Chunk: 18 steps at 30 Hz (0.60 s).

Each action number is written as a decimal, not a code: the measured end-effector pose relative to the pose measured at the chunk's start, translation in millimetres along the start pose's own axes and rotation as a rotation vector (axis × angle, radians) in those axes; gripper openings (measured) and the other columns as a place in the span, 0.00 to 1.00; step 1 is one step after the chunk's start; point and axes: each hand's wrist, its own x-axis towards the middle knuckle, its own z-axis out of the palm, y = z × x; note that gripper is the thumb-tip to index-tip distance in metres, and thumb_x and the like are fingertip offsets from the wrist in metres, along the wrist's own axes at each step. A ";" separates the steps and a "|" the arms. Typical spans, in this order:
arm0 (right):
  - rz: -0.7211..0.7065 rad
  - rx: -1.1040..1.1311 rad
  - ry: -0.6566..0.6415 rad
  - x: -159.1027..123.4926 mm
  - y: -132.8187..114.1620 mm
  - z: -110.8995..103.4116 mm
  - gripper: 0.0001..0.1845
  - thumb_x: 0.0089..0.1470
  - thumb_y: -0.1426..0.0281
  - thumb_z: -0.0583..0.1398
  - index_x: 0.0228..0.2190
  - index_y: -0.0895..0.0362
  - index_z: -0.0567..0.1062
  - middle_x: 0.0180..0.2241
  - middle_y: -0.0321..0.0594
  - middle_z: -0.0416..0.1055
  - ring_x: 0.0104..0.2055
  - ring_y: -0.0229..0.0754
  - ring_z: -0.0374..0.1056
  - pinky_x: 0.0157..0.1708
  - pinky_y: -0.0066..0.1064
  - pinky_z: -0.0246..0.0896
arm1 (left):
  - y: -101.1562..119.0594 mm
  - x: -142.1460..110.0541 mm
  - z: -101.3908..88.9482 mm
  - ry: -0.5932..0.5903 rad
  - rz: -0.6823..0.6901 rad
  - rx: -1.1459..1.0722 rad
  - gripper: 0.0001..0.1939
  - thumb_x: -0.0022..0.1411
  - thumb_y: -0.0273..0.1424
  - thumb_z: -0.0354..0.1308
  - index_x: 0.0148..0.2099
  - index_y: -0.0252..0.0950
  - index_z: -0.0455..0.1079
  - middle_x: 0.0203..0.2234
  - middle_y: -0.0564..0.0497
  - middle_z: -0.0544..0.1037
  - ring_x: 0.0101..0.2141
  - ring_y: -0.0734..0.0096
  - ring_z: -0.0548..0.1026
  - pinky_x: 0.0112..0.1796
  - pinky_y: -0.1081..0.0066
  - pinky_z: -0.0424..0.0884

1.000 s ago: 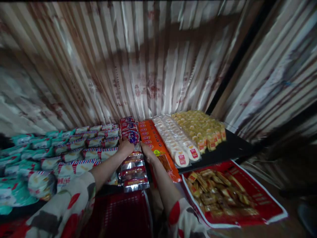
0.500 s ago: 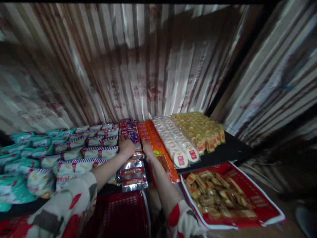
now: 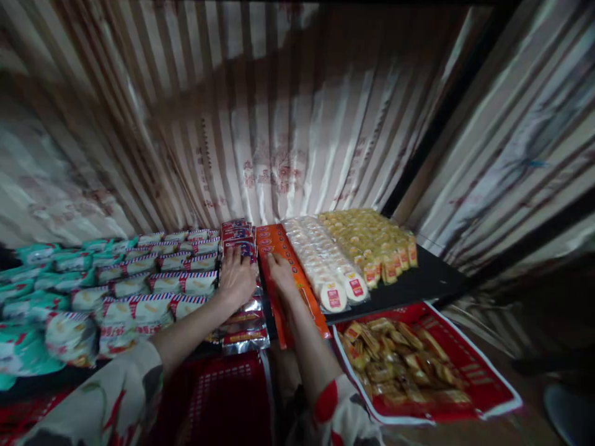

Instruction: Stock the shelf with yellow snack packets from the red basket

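Resting L hand spread on red pkts, R hand (pinch? can't tell) on orange pkts. Mostly lined up, bar loose pkts in basket.

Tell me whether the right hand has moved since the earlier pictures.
Yes: against the round white packs, the right hand has shifted slightly farther forward, toward the curtain, and a little rightward, closer to those packs.
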 end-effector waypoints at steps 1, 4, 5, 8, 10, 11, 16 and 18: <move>-0.015 -0.049 0.036 1.6 2.3 -5.8 0.20 0.60 0.66 0.48 0.45 0.60 0.73 0.45 0.48 0.73 0.48 0.43 0.68 0.49 0.32 0.58 | 4.2 -7.0 -4.3 0.011 0.038 -0.018 0.22 0.62 0.29 0.42 0.54 0.27 0.66 0.62 0.36 0.57 0.63 0.52 0.47 0.60 0.54 0.50; -0.021 -0.165 0.100 4.5 11.8 -19.5 0.19 0.59 0.72 0.49 0.48 0.61 0.72 0.48 0.49 0.72 0.50 0.44 0.67 0.51 0.32 0.58 | 21.6 -34.6 -14.1 0.026 0.172 -0.108 0.22 0.59 0.24 0.43 0.55 0.30 0.65 0.63 0.43 0.55 0.65 0.58 0.42 0.61 0.54 0.51; -0.028 -0.192 0.099 5.0 14.9 -22.4 0.19 0.58 0.72 0.49 0.48 0.62 0.72 0.48 0.50 0.72 0.50 0.45 0.67 0.50 0.33 0.58 | 28.6 -45.3 -14.6 0.028 0.216 -0.149 0.23 0.58 0.23 0.43 0.54 0.30 0.66 0.63 0.43 0.55 0.65 0.59 0.42 0.61 0.55 0.52; -0.064 -0.265 0.083 4.7 21.3 -25.9 0.19 0.57 0.73 0.50 0.47 0.63 0.73 0.46 0.51 0.72 0.48 0.47 0.68 0.50 0.35 0.60 | 50.5 -78.7 -2.9 0.000 0.287 -0.249 0.24 0.57 0.21 0.43 0.54 0.29 0.66 0.62 0.42 0.57 0.64 0.61 0.47 0.61 0.58 0.55; -0.092 -0.294 0.077 2.9 23.5 -25.4 0.19 0.57 0.74 0.50 0.47 0.63 0.72 0.46 0.50 0.72 0.49 0.47 0.68 0.50 0.35 0.59 | 62.9 -99.2 15.4 -0.021 0.271 -0.279 0.26 0.55 0.20 0.43 0.56 0.31 0.65 0.62 0.42 0.57 0.62 0.62 0.52 0.59 0.61 0.59; -0.102 -0.294 0.074 1.3 24.5 -24.8 0.19 0.57 0.74 0.50 0.48 0.63 0.72 0.47 0.50 0.72 0.49 0.46 0.68 0.51 0.35 0.59 | 67.7 -108.0 26.6 -0.029 0.265 -0.292 0.27 0.55 0.20 0.43 0.57 0.30 0.64 0.61 0.42 0.58 0.61 0.63 0.55 0.58 0.62 0.61; -0.201 -0.298 0.018 -10.6 32.9 -24.7 0.22 0.57 0.75 0.48 0.50 0.62 0.71 0.52 0.46 0.69 0.54 0.42 0.63 0.56 0.31 0.54 | 78.7 -130.1 78.0 0.014 0.191 -0.275 0.28 0.56 0.19 0.42 0.58 0.28 0.63 0.60 0.40 0.60 0.60 0.61 0.57 0.58 0.62 0.62; -0.252 -0.338 -0.012 -13.1 36.9 -25.9 0.22 0.57 0.76 0.47 0.50 0.61 0.72 0.52 0.45 0.68 0.55 0.40 0.62 0.57 0.31 0.53 | 80.0 -128.8 89.4 0.036 0.154 -0.261 0.28 0.55 0.18 0.41 0.58 0.28 0.63 0.60 0.39 0.60 0.61 0.60 0.57 0.58 0.61 0.61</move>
